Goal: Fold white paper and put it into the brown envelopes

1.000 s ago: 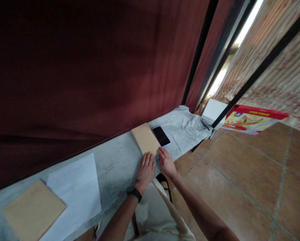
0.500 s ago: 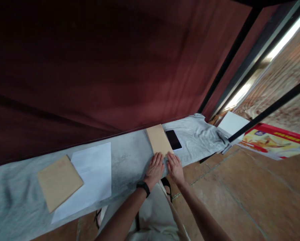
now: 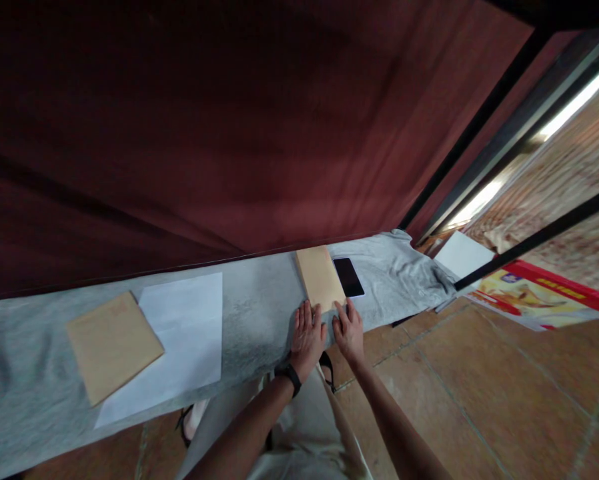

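A tan paper envelope (image 3: 321, 272) lies flat on the grey cloth, its near edge towards me. My left hand (image 3: 308, 338) rests at its near left corner, fingers stretched out on the cloth and the thumb touching the edge. At the near right corner is my right hand (image 3: 349, 333), with thumb and forefinger apart against the paper. Just right of the envelope lies a dark-screened phone (image 3: 348, 277). Farther left, a second tan envelope (image 3: 114, 350) partly overlaps a white sheet of paper (image 3: 189, 340).
Grey cloth (image 3: 259, 300) covers the long narrow surface, bunched at its right end. A dark red curtain (image 3: 229, 147) hangs behind it. Black poles stand at right, near a white panel (image 3: 462, 255) and a red and yellow printed box (image 3: 539, 293) on the tiled floor (image 3: 429, 400).
My left fingers have slid off the envelope to its left side, spreading a little. My right thumb and forefinger have parted slightly at the near edge. The view has shifted a little.
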{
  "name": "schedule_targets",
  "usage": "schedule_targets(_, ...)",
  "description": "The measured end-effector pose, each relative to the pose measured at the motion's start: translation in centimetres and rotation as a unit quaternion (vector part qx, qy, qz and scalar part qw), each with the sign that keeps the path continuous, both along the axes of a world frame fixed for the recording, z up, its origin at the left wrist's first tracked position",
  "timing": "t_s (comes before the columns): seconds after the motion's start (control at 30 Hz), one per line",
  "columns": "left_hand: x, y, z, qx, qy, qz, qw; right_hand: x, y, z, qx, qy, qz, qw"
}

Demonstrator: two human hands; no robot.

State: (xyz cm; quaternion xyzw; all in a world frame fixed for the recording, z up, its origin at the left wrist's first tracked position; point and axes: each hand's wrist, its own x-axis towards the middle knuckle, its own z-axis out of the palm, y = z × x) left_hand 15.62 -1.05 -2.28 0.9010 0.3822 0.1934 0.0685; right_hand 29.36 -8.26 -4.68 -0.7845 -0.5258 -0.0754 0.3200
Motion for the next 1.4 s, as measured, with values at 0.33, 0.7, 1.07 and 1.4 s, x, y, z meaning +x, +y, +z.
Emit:
schedule_targets(0.33,0.4,-0.3,0.3,-0.020,-0.020,0.007,1.000,0.0,0.4,-0.4,0.009,-0.005,-0.012,1.000)
schedule_targets(0.7,0.1,-0.3,0.3,-0.001,0.012,-0.054,0.998,-0.3,0.5,0.1,0.002,-0.007,-0.016,1.000)
schedule_targets(1.07,-0.1,0.5,1.7,0.018,0.028,-0.093,0.995,-0.5,0.5,0.6,0.030,0.027,-0.016,0.999)
schedule_targets(1.4,-9.1,-0.8,2.0,0.050,-0.014,-0.071,0.996,-6.8,-0.6,1.7,0.046,0.029,0.104,0.993)
